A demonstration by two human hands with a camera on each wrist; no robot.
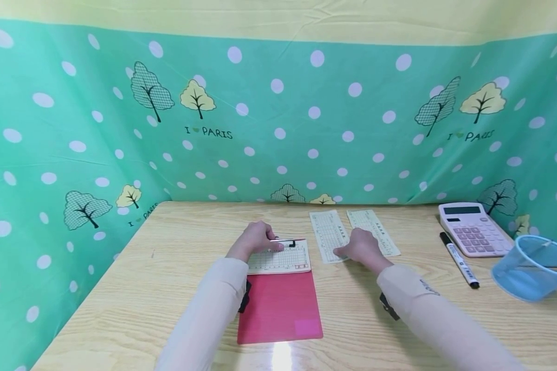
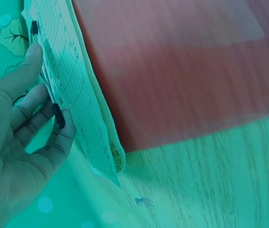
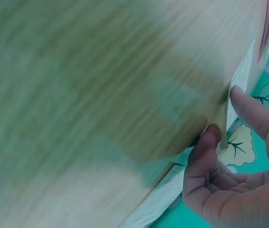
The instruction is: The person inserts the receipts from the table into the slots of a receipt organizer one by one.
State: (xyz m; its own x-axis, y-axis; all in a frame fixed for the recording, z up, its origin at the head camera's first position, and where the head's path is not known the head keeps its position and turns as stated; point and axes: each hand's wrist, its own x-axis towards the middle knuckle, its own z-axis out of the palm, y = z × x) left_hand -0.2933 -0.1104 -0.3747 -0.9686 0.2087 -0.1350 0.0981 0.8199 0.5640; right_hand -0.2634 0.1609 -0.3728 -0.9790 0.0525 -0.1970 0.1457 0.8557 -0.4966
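My left hand is at the top of a red clipboard, pinching its wire clip, which has black end caps. Under the clip lies a small stack of printed forms, its edges slightly curled in the left wrist view. To the right, two loose printed slips lie side by side, a left slip and a right slip. My right hand reaches over them. Its thumb rests on the left slip; the other fingers bend down towards the table, apart from the thumb.
At the right stand a pink calculator, a black-and-white marker and a blue mesh pen cup near the table's edge. A green curtain with dots and trees hangs behind the wooden table.
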